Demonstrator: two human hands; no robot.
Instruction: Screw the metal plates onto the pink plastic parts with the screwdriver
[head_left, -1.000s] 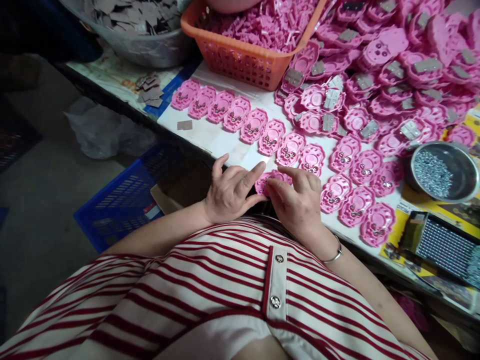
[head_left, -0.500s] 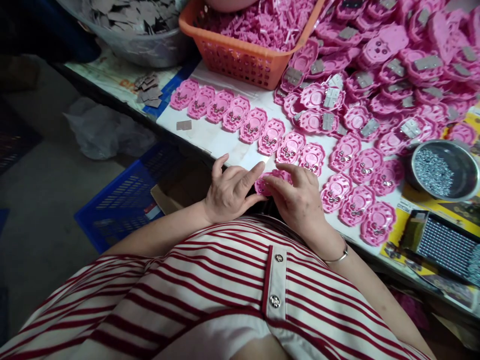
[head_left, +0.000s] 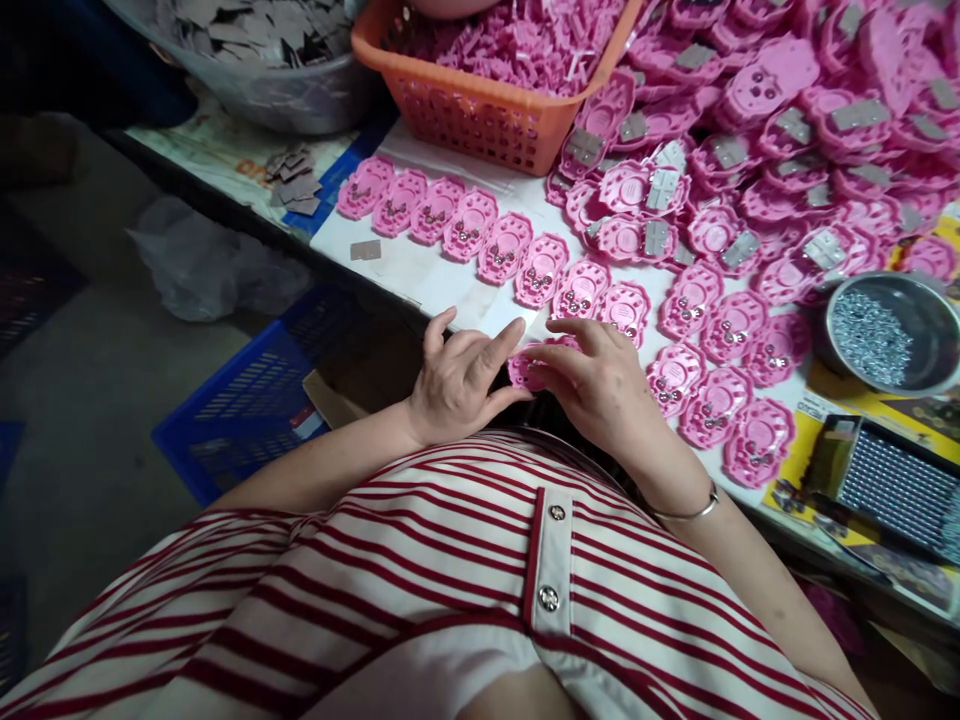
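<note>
Between the two hands, at the near edge of the white sheet (head_left: 457,290), sits a moulded pink plastic shell (head_left: 523,371), half covered by fingers. The left hand (head_left: 466,385) has its thumb along the shell's near side and its index stretched out beyond, the other fingers loosely bent; I can't tell from here how firmly it grips. The right hand (head_left: 600,385) curves over the shell's other end, fingertips tucked low, and whether they pinch something I can't see. A smooth, shiny bangle (head_left: 694,508) rings that wrist.

Past the hands runs a slanting row (head_left: 505,247) of scallop-edged pink shells, each carrying tiny rounded shiny bits, with a flat grey plate (head_left: 365,250) lying near it. Behind, a glossy heap (head_left: 772,150) of similar shells shows flat grey plates on many, beside an orange basket (head_left: 480,115) of perforated plastic, full of spiky pink scraps. To the right, a round metal bowl (head_left: 934,335) holds a glittering mound of small silvery pieces, near a dark rectangular tray (head_left: 834,462) with tight beaded rows
</note>
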